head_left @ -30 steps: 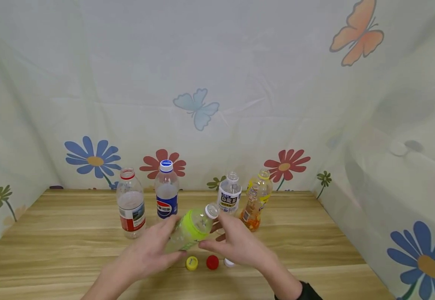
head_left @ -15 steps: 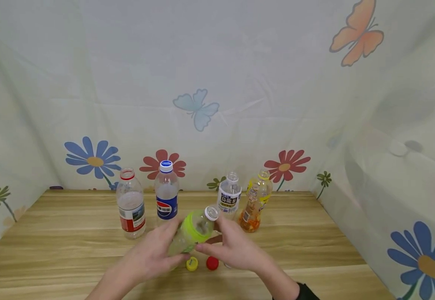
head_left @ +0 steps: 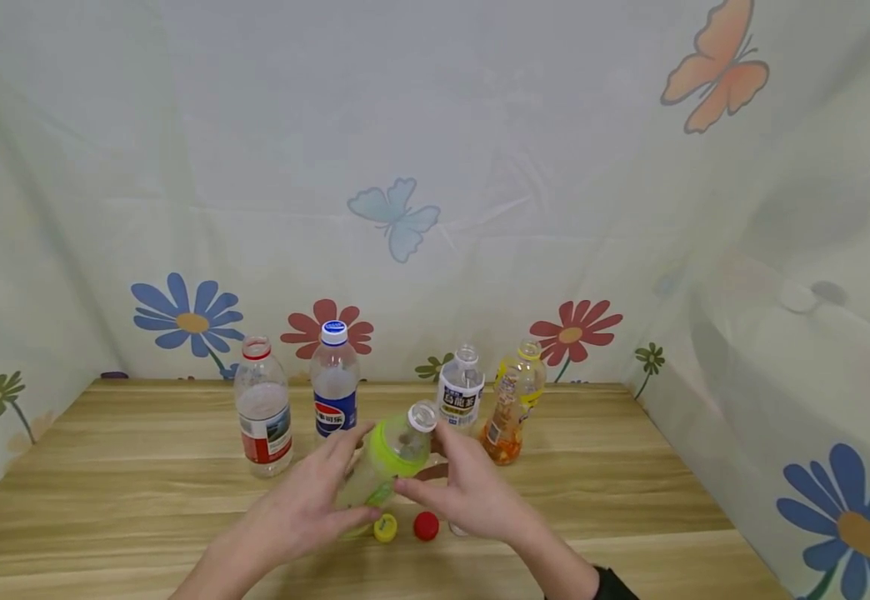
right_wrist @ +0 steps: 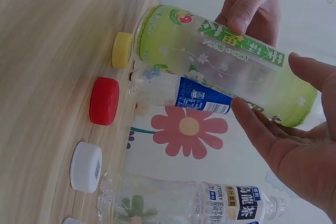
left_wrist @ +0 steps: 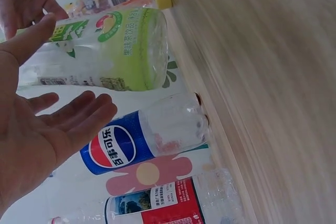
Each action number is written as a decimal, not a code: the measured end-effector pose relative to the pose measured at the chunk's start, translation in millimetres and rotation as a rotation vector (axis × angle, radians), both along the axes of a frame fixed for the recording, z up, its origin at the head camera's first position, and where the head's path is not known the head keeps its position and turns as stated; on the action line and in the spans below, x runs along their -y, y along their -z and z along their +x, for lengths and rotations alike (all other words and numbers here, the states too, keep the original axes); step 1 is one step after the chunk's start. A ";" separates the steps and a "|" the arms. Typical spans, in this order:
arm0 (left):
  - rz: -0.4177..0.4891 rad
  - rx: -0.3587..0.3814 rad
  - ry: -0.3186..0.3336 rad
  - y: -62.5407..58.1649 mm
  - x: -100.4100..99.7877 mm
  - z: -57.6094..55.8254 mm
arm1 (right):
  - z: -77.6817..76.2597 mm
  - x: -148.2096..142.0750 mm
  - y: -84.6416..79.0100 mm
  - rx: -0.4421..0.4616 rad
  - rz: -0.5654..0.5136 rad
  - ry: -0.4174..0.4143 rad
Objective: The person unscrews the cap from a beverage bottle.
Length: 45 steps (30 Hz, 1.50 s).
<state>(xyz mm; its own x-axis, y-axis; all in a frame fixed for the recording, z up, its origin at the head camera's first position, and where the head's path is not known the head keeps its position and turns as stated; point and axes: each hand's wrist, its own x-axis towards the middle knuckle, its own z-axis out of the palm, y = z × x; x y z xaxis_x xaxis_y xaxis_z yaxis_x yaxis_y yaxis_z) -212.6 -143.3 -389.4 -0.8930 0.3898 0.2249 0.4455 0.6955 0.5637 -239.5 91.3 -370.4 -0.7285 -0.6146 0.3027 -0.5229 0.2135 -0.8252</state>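
A clear plastic bottle with a light green label (right_wrist: 226, 61) is held tilted between both hands, its white-ringed neck up and to the right in the head view. My left hand (head_left: 296, 504) grips its lower body, thumb on the near side. My right hand (head_left: 472, 487) holds the upper part near the neck, its thumb along the front and fingers behind. Just below the bottle, a yellow cap (head_left: 385, 527) and a red cap (head_left: 426, 526) lie on the wooden table. A white cap (right_wrist: 86, 167) is mostly covered by my right hand in the head view.
At the back left stand a red-labelled bottle (head_left: 264, 417) without a cap and a Pepsi bottle (head_left: 334, 383) with a blue-and-white cap. To the right are an uncapped oolong tea bottle (head_left: 461, 392) and a yellow-orange bottle (head_left: 512, 408). A flowered cloth (head_left: 480, 125) hangs behind.
The green bottle dips slightly and then rises a little in both hands. My right hand has shifted slightly left, covering more of the white cap. The standing bottles stay put.
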 end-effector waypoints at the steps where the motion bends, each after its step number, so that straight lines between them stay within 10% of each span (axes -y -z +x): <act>1: 0.002 0.006 -0.005 0.1 0.2 0.1 | -0.3 0.0 0.1 -0.003 0.001 0.010; 23: -0.087 0.061 -0.092 -2.2 9.4 -2.2 | -9.6 4.6 -0.4 -0.186 0.090 0.316; 45: -0.206 0.138 -0.008 2.0 16.6 -2.3 | -32.3 18.2 -10.0 -0.265 0.262 0.370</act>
<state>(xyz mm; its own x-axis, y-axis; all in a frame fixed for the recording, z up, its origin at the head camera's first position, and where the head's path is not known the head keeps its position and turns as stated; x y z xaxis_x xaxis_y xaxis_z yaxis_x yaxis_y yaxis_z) -214.9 -159.9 -391.4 -0.9129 0.4078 0.0170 0.3682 0.8049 0.4653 -271.8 73.1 -360.5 -0.8303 -0.4106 0.3769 -0.5573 0.6048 -0.5688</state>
